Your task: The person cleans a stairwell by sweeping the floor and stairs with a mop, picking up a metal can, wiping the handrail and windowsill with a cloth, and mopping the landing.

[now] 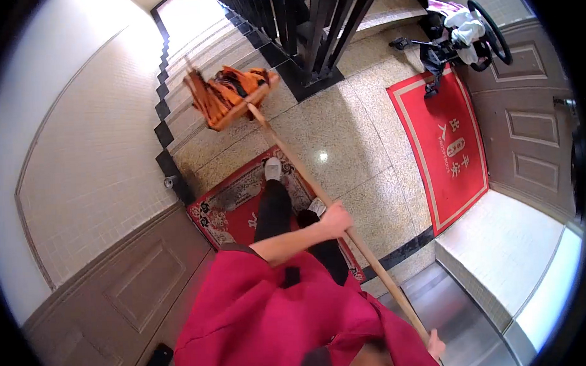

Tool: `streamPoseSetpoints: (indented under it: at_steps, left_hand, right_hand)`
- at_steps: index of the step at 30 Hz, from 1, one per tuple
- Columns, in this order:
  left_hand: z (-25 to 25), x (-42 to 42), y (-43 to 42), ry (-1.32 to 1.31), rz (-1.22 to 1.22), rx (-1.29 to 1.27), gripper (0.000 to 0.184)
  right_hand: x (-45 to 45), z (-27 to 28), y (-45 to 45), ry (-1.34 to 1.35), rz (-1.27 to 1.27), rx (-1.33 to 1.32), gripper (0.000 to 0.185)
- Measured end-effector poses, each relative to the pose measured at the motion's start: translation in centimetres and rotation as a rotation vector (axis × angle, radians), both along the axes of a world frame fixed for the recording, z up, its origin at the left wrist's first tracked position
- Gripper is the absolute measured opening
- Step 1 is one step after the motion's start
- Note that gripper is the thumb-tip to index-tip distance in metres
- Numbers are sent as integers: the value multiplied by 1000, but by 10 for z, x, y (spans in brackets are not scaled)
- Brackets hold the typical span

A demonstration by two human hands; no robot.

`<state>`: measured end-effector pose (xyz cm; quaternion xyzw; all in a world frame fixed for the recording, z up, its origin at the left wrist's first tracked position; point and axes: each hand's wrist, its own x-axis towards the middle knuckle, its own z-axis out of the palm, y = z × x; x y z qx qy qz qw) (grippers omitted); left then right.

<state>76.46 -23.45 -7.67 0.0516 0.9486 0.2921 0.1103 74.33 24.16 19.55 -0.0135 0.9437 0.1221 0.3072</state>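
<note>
Grasping wooden handle [374, 264] in left hand [336, 220] and right hand [435, 344], beware snagging cloth-strip mop head [228, 96] on black railing [314, 61] through overswinging right.

Staircase [201, 54]: was brightly lit, the upper steps washing out toward white.
Left wall [92, 151]: appeared pale and bright above, duller toward the lower-left door [138, 285].
Tiled floor [380, 189]: received moderate light; a small round glare spot [323, 157] shone near the middle, and soft shadow lay beside the dark railing [320, 27].
Mop head [229, 98]: showed motion blur, its strips smeared.
Mop handle [311, 182]: was resolved more sharply.
Lower-right panel [555, 290]: glowed bluish white, nearly overexposed.
Periphery: darkened to black in the corners; wide-angle distortion bowed the straight edges.
</note>
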Motion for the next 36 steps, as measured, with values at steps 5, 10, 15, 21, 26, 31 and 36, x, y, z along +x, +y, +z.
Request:
streamPoseSetpoints:
  at_steps: [5,10,15,21,26,31,36]
  left_hand:
    - [-30,-8,36,-99,-120,18,15]
    - [-93,14,-15,-167,-266,48,12]
    - [-94,15,-103,-219,-397,-89,13]
    - [-135,-16,-223,-199,-353,-281,8]
    - [-131,-33,-244,-73,-341,-365,6]
    - [-68,31,-135,-194,-481,-285,6]
    - [-38,85,-59,-325,-601,-48,13]
  right_hand:
    - [49,18,-28,-194,-310,182,32]
    - [112,-1,-38,-288,-340,185,34]
    - [125,-38,-124,-319,-296,167,32]
    - [112,-86,-216,-355,-135,41,30]
    - [115,-112,-251,-359,-54,-75,28]
    - [133,-129,-253,-363,-51,-166,26]
    - [164,-148,-215,-359,-84,-214,25]
